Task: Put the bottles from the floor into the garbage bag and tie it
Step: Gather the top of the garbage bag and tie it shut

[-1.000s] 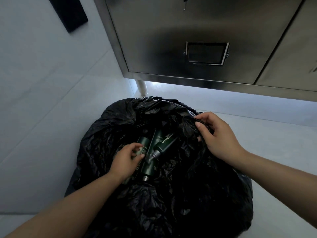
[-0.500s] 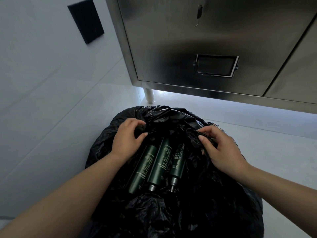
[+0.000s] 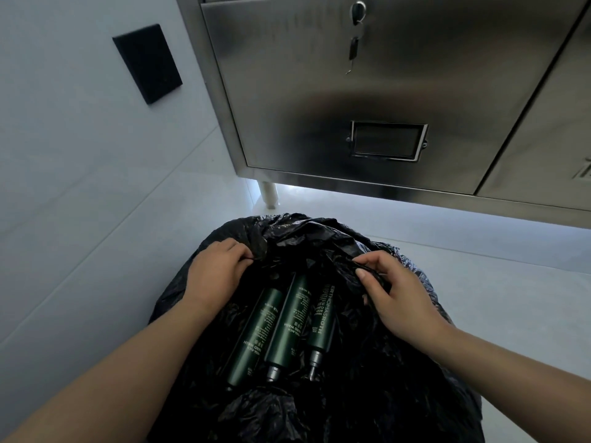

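Now the garbage bag (image 3: 367,394) rim is pinched by the left hand (image 3: 216,273) and right hand (image 3: 396,295). Three green bottles (image 3: 287,327) are seen lying inside.

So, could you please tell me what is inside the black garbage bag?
Three dark green bottles lie side by side in the garbage bag. Folds of plastic hide whatever lies beneath them.

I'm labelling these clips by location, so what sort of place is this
Probably a washroom or a service area. Pale tiled walls and floor, a steel cabinet on legs with a key in its lock, and hand wash bottles lying in a black garbage bag.
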Tool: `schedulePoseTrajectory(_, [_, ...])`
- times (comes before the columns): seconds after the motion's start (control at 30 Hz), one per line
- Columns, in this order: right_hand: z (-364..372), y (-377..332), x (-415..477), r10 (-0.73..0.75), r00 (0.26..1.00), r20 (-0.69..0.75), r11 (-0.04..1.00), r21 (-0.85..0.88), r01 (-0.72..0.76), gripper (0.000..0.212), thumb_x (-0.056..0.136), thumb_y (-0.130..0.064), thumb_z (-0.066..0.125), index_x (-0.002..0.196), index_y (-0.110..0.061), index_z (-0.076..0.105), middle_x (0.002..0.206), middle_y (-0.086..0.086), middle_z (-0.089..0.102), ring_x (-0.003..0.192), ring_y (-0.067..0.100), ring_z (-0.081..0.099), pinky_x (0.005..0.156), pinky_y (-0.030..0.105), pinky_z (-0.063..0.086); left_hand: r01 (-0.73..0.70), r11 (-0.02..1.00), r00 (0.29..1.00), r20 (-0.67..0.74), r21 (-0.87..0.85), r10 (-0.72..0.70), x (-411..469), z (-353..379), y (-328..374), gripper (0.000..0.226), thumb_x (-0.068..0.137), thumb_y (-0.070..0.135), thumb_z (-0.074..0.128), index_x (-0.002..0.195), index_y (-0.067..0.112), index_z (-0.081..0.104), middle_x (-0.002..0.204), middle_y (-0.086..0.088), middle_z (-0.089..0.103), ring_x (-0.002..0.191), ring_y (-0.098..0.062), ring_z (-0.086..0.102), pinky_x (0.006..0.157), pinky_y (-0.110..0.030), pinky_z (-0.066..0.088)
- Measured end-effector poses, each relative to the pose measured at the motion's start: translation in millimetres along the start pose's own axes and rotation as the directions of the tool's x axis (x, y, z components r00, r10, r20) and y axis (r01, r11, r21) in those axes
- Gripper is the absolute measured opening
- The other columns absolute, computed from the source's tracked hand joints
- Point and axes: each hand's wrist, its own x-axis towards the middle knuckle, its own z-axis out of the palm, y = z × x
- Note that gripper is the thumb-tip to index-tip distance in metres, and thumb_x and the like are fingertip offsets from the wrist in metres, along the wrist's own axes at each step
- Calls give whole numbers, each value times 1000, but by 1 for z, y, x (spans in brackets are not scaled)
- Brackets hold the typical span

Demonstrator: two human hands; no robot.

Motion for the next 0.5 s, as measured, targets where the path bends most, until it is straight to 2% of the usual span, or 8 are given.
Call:
schedulePoseTrajectory(0.13, [-7,-8,18,-8,996,-90,1000,27,10,12,92,-26,54,97,-36,55,71,-14,63,60,4,59,61,14,44,-121,958,992,-75,-259,105,8,-20,32,8,81,18,71,84,12,67,104,-2,61,95,-18,57,86,-26,41])
schedulePoseTrajectory(0.2, [-15,-18,32,-9,988,-154,997,69,20,10,92,-23,55,97,-31,57,81,-17,65,71,0,60,67,13,45,-159,913,986,-104,-375,129,16,-35,54,7,83,17,67,84,13,62,112,2,57,104,-12,55,92,-21,37])
schedulePoseTrajectory(0.27, [-28,-30,46,-20,974,-226,994,100,44,9,92,-21,55,96,-27,59,89,-13,66,77,0,60,70,12,45,-182,870,981,-142,-459,130,26,-50,78,5,88,16,59,86,16,54,118,8,54,108,-8,53,93,-22,40])
schedulePoseTrajectory(0.33, [-45,-45,60,-30,959,-281,985,155,77,12,92,-20,54,93,-31,57,85,-13,66,67,2,60,64,14,46,-204,826,975,-189,-525,121,37,-66,99,8,92,17,52,87,20,47,124,11,53,105,-6,57,88,-22,44])
schedulePoseTrajectory(0.4, [-66,-61,73,-56,939,-338,966,219,136,17,93,-17,54,90,-34,56,79,-14,63,59,1,58,59,13,45,-244,784,965,-223,-571,138,47,-86,116,12,94,20,49,86,26,42,129,13,53,100,1,59,80,-15,43])
schedulePoseTrajectory(0.5, [-98,-94,96,-115,910,-397,954,210,213,20,92,-14,54,88,-33,56,84,-13,63,72,-2,59,71,17,46,-313,734,947,-260,-602,190,60,-113,134,18,95,21,46,84,33,37,123,18,59,82,13,59,68,-7,39])
